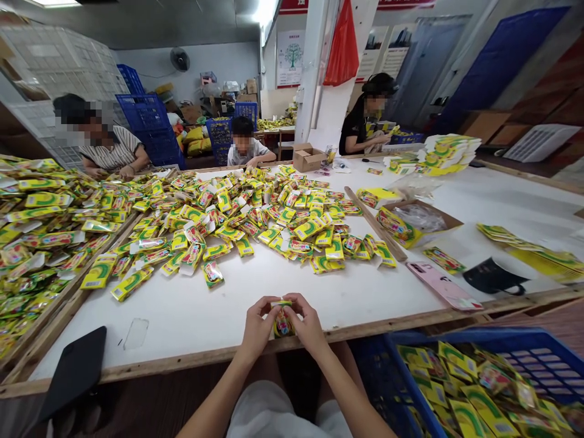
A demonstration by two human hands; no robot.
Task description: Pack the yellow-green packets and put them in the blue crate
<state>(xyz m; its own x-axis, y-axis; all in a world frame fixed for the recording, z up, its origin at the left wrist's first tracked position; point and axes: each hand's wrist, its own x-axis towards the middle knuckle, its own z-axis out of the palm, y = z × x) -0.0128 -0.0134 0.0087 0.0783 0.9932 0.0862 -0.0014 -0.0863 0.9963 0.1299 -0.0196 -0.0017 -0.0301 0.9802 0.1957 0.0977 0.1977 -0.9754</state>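
A small yellow-and-green printed box (283, 323) stands upright between my hands at the near edge of the white table. My left hand (260, 319) grips it from the left, thumb on the front and fingers behind. From the other side my right hand (306, 317) holds it the same way, with both thumbs close together near its top. Whether the top flap is folded in is hard to see behind the fingers. Beyond my hands lies a large pile of similar small boxes (274, 225), several with white flaps sticking out.
A blue crate (524, 350) of boxes sits at my lower right. Near the right edge lie a pink phone (442, 285) and a black mug (495, 277). An open carton (417, 222) stands behind a wooden strip (376, 225). Three other people sit around the far side.
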